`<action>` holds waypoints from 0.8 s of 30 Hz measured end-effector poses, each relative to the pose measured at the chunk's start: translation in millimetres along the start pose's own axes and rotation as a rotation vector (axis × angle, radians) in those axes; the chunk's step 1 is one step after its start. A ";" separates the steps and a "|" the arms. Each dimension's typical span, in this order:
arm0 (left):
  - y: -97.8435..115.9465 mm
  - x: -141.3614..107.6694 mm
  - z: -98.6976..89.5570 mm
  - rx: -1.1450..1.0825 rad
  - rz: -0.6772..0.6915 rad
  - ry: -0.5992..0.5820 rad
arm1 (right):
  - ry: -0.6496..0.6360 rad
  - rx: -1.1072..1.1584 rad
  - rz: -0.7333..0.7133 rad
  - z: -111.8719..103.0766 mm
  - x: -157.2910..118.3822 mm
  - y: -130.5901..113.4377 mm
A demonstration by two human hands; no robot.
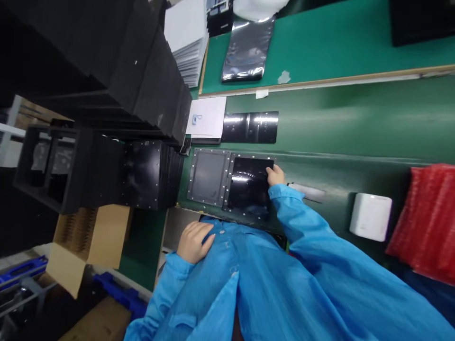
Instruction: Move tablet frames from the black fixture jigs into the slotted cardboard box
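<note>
At the right edge of a glossy black panel (250, 184), my right hand (276, 175) pinches the panel's upper right corner between thumb and fingers. The panel lies over the right half of a dark frame with light dots along its rim. The frame's left half (209, 176) shows a grey recessed surface. My left hand (195, 241) rests against the front of my blue coat, below the table edge, its fingers spread and holding nothing. Beyond the frame lie a glossy dark sheet (250, 127) and white papers (206, 116) with a small blue clip-like item.
Tall stacks of black parts (142, 175) stand at the left, above an open cardboard box (106, 237). To the right are a dark slim tool (309, 192), a white device (370, 216) and red bubble wrap (426, 222). A raised green board (320, 52) lies at the back.
</note>
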State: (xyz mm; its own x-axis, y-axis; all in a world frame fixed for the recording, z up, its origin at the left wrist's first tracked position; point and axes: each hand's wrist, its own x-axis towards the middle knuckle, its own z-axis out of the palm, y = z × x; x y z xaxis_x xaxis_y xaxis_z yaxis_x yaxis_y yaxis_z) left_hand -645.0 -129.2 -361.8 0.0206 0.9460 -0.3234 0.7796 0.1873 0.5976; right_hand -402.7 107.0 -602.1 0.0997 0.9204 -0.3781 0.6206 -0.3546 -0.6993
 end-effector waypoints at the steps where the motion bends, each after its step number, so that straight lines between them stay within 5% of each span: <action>1: -4.7 0.2 -1.3 0.011 0.015 -0.045 | 0.012 -0.015 0.016 -3.9 -1.3 -3.9; 4: -22.4 17.0 -2.0 0.079 0.085 -0.147 | 0.071 -0.160 0.021 -15.9 -22.8 -14.0; 7: -37.3 58.0 9.6 0.123 0.162 -0.228 | 0.076 -0.323 0.024 -21.3 -74.3 -11.5; 13: -52.9 149.7 67.6 0.285 0.064 -0.372 | -0.053 -0.297 0.484 -15.4 -173.7 10.1; 18: -57.1 156.3 102.7 0.364 -0.040 -0.372 | -0.371 -0.314 0.561 -28.8 -159.9 14.1; 21: -48.3 150.8 105.1 0.398 -0.115 -0.382 | -0.498 -0.354 0.491 -42.8 -138.2 11.1; 24: -32.9 173.1 96.0 0.429 -0.142 -0.327 | -0.538 -0.409 0.378 -59.8 -105.0 -3.1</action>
State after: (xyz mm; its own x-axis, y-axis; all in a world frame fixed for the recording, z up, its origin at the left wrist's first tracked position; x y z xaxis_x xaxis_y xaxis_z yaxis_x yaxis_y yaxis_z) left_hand -606.9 3.0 -507.9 0.0364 0.7749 -0.6311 0.9724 0.1181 0.2011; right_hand -368.6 21.4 -523.9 0.0351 0.5053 -0.8622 0.8679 -0.4432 -0.2244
